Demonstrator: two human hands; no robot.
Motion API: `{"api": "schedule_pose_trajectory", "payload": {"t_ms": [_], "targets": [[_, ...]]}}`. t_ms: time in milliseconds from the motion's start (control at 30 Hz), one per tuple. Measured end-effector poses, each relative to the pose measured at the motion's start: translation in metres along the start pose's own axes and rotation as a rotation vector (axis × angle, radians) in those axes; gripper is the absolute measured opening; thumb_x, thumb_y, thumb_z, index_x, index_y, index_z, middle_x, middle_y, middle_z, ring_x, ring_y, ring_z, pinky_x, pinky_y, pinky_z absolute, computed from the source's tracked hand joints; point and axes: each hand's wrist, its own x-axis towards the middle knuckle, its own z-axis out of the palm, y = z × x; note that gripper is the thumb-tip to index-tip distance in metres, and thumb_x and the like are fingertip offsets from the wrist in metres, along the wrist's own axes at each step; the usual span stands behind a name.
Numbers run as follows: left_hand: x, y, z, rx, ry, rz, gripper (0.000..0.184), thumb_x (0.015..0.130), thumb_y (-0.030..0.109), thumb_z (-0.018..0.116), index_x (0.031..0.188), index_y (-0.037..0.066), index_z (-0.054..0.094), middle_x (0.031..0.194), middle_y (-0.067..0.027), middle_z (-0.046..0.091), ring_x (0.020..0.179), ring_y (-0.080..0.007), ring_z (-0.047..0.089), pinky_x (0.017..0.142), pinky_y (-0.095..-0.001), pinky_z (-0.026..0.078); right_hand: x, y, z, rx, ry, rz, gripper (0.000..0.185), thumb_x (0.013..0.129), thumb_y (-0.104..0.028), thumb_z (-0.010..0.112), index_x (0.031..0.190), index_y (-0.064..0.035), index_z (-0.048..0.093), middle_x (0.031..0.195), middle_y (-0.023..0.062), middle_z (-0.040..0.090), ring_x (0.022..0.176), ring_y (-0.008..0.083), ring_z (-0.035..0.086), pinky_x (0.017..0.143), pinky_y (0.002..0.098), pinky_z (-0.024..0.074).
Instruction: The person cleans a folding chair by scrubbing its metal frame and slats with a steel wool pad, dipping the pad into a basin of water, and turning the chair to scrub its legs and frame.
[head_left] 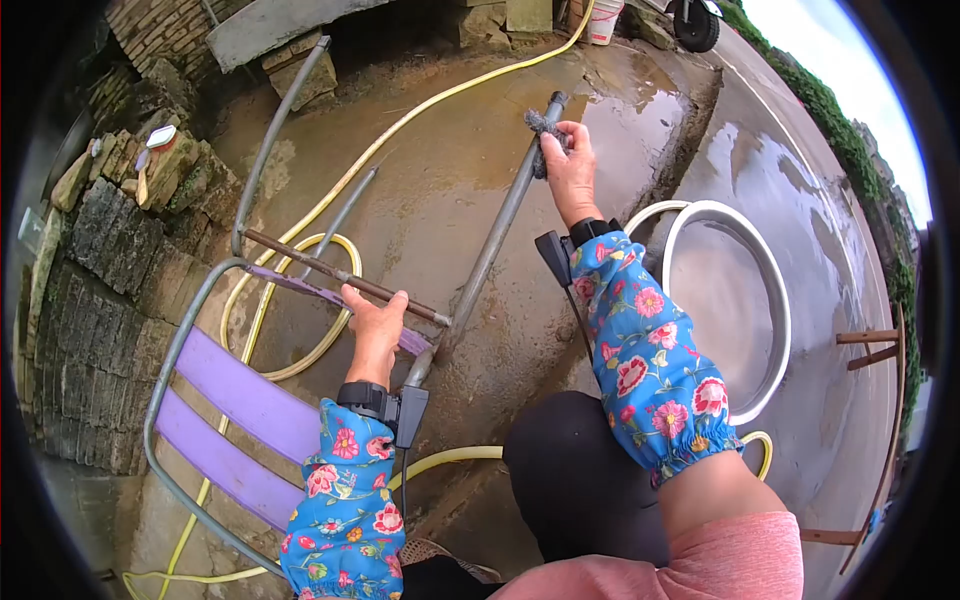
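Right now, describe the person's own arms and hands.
The left hand and right hand are gloveless. Blue sleeves printed with pink and red flowers have gathered cuffs. Beside black wrist straps are dark boxes with thin cables. The shirtsleeve is pink.

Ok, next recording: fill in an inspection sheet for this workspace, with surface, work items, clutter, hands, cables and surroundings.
Surface: wet concrete ground, with puddles.
Work items: metal chair frame with purple slats; grey scrubber against one tube.
Clutter: yellow hose, partly looped; pale round basin on the right; brush-like item on the stones.
Hands: right hand holds the scrubber; left hand is at the rusty crossbar, its grip partly hidden.
Cables: a thin dark cable hangs from each wrist device.
Surroundings: stacked stones, white bucket, wheel, greenery.
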Motion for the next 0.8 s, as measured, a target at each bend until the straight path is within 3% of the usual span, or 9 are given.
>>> {"api": "schedule_pose_trajectory", "payload": {"t_ms": [100, 133, 267, 433, 533, 633, 733, 767, 800], "targets": [[-0.009, 0.013, -0.003, -0.025, -0.014, -0.07, 0.104, 0.085, 0.023, 0.068, 0.148, 0.015, -0.014, 0.144, -0.0232, 0.031, 0.109, -0.0394, 0.055, 0.075, -0.0613, 0.05, -0.063, 0.005, 0.006, 0.538, -0.089, 0.393, 0.027, 0.093, -0.023, 0.057, 0.112, -0.0048, 0.049, 0.083, 0.0002, 0.053, 0.068, 0.009, 0.054, 0.056, 0.0277, 0.0486], [-0.02, 0.026, -0.008, -0.023, -0.047, -0.112, 0.101, 0.084, 0.025, 0.068, 0.15, 0.017, -0.007, 0.147, -0.0308, 0.018, 0.122, -0.0412, 0.044, 0.077, -0.0498, 0.054, -0.087, -0.003, -0.001, 0.597, -0.18, 0.44, 0.027, 0.095, -0.024, 0.054, 0.114, -0.0061, 0.048, 0.083, -0.0002, 0.053, 0.064, 0.0086, 0.054, 0.051, 0.0279, 0.0475], [-0.03, 0.032, -0.009, -0.017, -0.064, -0.094, 0.098, 0.087, 0.026, 0.064, 0.149, 0.012, -0.011, 0.143, -0.0258, 0.031, 0.114, -0.0369, 0.051, 0.07, -0.046, 0.054, -0.122, -0.01, -0.007, 0.844, -0.34, 0.785, 0.027, 0.099, -0.028, 0.042, 0.118, -0.012, 0.051, 0.081, -0.0009, 0.055, 0.056, 0.0098, 0.054, 0.039, 0.0285, 0.0416], [-0.026, 0.026, -0.011, -0.014, -0.096, -0.107, 0.097, 0.088, 0.028, 0.061, 0.149, 0.01, -0.013, 0.142, -0.025, 0.033, 0.112, -0.0334, 0.053, 0.066, -0.0432, 0.054, -0.007, 0.022, 0.008, 1.04, -0.268, 0.692, 0.031, 0.1, -0.036, 0.038, 0.108, -0.0132, 0.058, 0.078, 0.0001, 0.058, 0.061, 0.0132, 0.056, 0.047, 0.0326, 0.0444], [-0.019, 0.018, -0.009, 0.016, -0.082, -0.106, 0.096, 0.09, 0.027, 0.059, 0.148, 0.009, -0.016, 0.143, -0.0254, 0.03, 0.113, -0.0334, 0.052, 0.07, -0.0406, 0.055, 0.035, 0.019, 0.01, 1.233, -0.052, 0.716, 0.031, 0.098, -0.042, 0.046, 0.102, -0.0138, 0.058, 0.082, 0.0004, 0.06, 0.069, 0.0139, 0.058, 0.059, 0.0346, 0.048], [-0.015, 0.014, -0.008, -0.031, -0.086, -0.095, 0.095, 0.091, 0.026, 0.057, 0.147, 0.009, -0.018, 0.143, -0.0245, 0.029, 0.115, -0.0335, 0.051, 0.074, -0.0419, 0.055, 0.006, 0.019, 0.022, 1.306, -0.121, 0.736, 0.027, 0.097, -0.04, 0.05, 0.099, -0.0136, 0.057, 0.082, -0.0002, 0.058, 0.07, 0.0131, 0.057, 0.06, 0.0342, 0.0483], [-0.016, 0.02, -0.005, 0.028, -0.069, -0.126, 0.095, 0.093, 0.025, 0.056, 0.147, 0.009, -0.02, 0.143, -0.0232, 0.029, 0.116, -0.0338, 0.05, 0.077, -0.0448, 0.054, -0.067, 0.014, 0.013, 1.068, -0.334, 0.732, 0.021, 0.095, -0.035, 0.055, 0.101, -0.0147, 0.054, 0.079, -0.0031, 0.054, 0.071, 0.0087, 0.053, 0.059, 0.0266, 0.0452], [-0.015, 0.014, -0.004, 0.035, -0.07, -0.129, 0.095, 0.093, 0.025, 0.056, 0.147, 0.009, -0.02, 0.143, -0.0232, 0.029, 0.116, -0.0338, 0.05, 0.077, -0.0448, 0.054, -0.085, 0.003, 0.003, 1.06, -0.413, 0.855, 0.02, 0.094, -0.033, 0.057, 0.099, -0.0137, 0.056, 0.08, -0.0038, 0.055, 0.071, 0.0073, 0.053, 0.06, 0.0255, 0.0449], [-0.011, 0.004, -0.004, 0.024, -0.102, -0.105, 0.093, 0.095, 0.026, 0.052, 0.144, 0.013, -0.026, 0.139, -0.0225, 0.035, 0.109, -0.0337, 0.055, 0.075, -0.0481, 0.055, -0.085, 0.009, 0.009, 1.046, -0.334, 0.811, 0.02, 0.094, -0.032, 0.058, 0.099, -0.0126, 0.057, 0.08, -0.0038, 0.056, 0.07, 0.007, 0.053, 0.061, 0.0247, 0.045]]}}
